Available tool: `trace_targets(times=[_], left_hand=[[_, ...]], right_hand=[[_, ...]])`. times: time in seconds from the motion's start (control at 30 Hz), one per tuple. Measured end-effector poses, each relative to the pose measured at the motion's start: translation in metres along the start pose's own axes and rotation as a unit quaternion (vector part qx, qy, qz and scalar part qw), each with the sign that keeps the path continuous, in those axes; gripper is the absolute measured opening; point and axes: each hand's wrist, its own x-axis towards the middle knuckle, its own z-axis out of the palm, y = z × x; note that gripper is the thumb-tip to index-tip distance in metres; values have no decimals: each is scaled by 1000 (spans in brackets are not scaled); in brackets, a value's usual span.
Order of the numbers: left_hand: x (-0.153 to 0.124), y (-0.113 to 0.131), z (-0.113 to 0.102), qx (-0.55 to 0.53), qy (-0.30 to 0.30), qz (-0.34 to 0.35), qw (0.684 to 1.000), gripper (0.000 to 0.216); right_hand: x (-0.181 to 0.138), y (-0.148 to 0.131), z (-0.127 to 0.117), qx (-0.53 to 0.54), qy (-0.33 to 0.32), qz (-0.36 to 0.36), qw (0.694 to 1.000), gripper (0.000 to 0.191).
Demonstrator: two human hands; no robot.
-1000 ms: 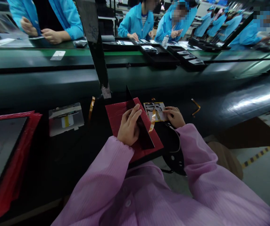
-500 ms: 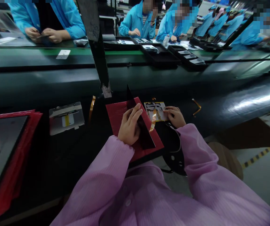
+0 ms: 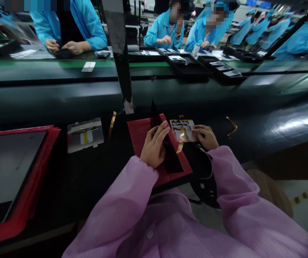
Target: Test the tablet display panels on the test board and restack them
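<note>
My left hand (image 3: 155,145) grips a thin, dark glossy panel (image 3: 173,157), its fingers bent over the upper edge. The panel stands tilted on a red pad (image 3: 139,130). To the right, my right hand (image 3: 207,137) pinches the right edge of a small silvery panel (image 3: 176,126) with yellow edging. An orange flex cable (image 3: 181,139) runs down over the silvery panel towards the dark one. Whether the cable joins the two, I cannot tell.
Left of the pad lie a clear-grey plate (image 3: 86,135) and an orange strip (image 3: 112,122). A large screen (image 3: 11,168) rests on red sheets (image 3: 44,154) at far left. Another strip (image 3: 233,125) lies right. A post (image 3: 120,61) rises ahead; black trays (image 3: 194,71) and co-workers in blue are beyond.
The whole view has shifted, so everything appears a little further right. Both hands keep nearly the same hold. A white card on the far belt has moved right relative to the pad.
</note>
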Motion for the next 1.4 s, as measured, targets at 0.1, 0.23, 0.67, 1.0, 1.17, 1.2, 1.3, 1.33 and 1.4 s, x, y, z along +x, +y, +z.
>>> trace_targets(times=[0.1, 0.23, 0.67, 1.0, 1.17, 1.2, 1.3, 1.33, 1.4], left_hand=[[0, 0, 0, -2, -6, 2, 1000, 74], [0, 0, -1, 4, -14, -4, 1000, 76], [-1, -1, 1, -11, -7, -7, 1000, 73], [-1, -1, 1, -9, -6, -5, 1000, 77], [1, 0, 0, 1, -8, -2, 1000, 74], [1, 0, -1, 2, -9, -1, 1000, 74], [1, 0, -1, 3, -10, 1, 1000, 73], [1, 0, -1, 2, -10, 2, 1000, 73], [1, 0, -2, 3, -11, 1, 1000, 73]], right_hand=[[1, -2, 0, 1, 5, -3, 1000, 30], [2, -2, 0, 3, 7, -10, 1000, 31], [0, -1, 2, 3, 9, -20, 1000, 27], [1, -5, -4, 24, 34, 6, 999, 29], [1, -8, -3, 58, 57, 37, 996, 28], [2, -9, -3, 66, 68, 47, 994, 29], [3, -11, -14, 89, 104, 79, 987, 29], [2, -15, -21, 97, 113, 88, 985, 29], [-4, -30, -40, 115, 127, 99, 980, 26]])
